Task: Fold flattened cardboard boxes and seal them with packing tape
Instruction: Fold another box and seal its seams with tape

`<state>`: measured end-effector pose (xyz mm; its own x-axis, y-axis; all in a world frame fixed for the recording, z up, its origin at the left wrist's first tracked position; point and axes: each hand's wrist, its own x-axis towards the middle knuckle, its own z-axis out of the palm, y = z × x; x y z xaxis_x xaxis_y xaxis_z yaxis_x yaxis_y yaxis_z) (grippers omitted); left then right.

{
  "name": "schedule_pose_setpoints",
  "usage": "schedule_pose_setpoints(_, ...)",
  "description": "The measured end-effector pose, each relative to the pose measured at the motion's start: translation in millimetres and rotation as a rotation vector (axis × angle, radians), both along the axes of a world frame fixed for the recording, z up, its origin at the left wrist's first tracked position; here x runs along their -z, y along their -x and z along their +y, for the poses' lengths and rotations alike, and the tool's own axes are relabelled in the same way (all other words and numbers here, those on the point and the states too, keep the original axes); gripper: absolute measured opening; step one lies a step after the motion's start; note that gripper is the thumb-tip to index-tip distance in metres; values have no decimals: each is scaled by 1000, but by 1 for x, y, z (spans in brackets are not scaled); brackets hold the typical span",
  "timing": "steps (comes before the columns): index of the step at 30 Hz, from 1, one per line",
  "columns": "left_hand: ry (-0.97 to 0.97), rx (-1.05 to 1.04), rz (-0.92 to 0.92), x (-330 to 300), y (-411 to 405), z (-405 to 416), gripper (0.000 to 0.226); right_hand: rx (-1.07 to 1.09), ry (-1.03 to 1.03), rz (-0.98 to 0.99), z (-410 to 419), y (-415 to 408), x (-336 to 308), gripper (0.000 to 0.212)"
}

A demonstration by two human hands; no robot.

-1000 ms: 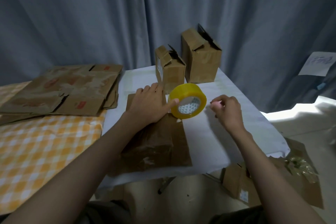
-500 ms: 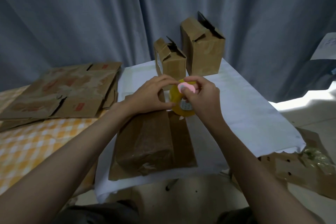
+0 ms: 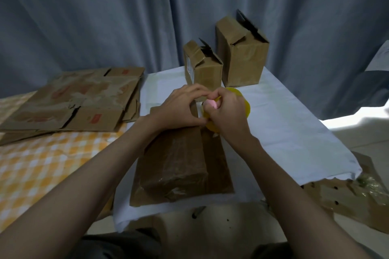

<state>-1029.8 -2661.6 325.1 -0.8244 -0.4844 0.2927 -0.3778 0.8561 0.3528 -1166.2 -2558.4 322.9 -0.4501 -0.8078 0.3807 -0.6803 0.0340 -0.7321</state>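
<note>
White-clothed table (image 3: 294, 124): both hands, left hand (image 3: 181, 109), right hand (image 3: 227, 115), pinch tape roll (image 3: 245, 105); two boxes (image 3: 203, 65) gape.

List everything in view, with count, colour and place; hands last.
Tape roll: one, yellow, behind the hands, over the box's far end.
Pink object: one, small, in the right hand's grip; what it is, unclear.
Box being sealed: one, brown, on the white cloth.
Upright boxes: two, brown, far table edge, small left of tall.
Flattened boxes: a brown stack, on the checked cloth.
Curtain: grey-blue, behind.
Left hand: pinching at the roll.
Right hand: holding the pink object.
</note>
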Motion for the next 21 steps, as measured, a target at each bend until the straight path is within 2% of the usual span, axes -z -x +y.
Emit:
schedule_pose_setpoints(5,0,-1,-28,0,0,-1,75,-143,-194,-55,11,23,-35,6)
schedule_pose_setpoints(9,8,-17,-28,2,0,-1,77,-85,-273,-170,21,68,-42,13)
schedule_pose_setpoints(13,15,-24,-32,3,-1,-1,76,-20,-676,-87,16,112,-6,18)
schedule_pose_setpoints(16,16,-28,-31,2,0,0,76,1,-853,44,11,118,26,29)
schedule_pose_setpoints(18,14,-30,-28,3,0,0,76,40,-857,199,8,114,30,42)
schedule_pose_setpoints(19,17,-28,-27,3,0,0,76,42,-793,243,6,112,28,56)
schedule_pose_setpoints(21,28,-24,-24,4,0,-1,76,-75,-524,194,0,106,18,86)
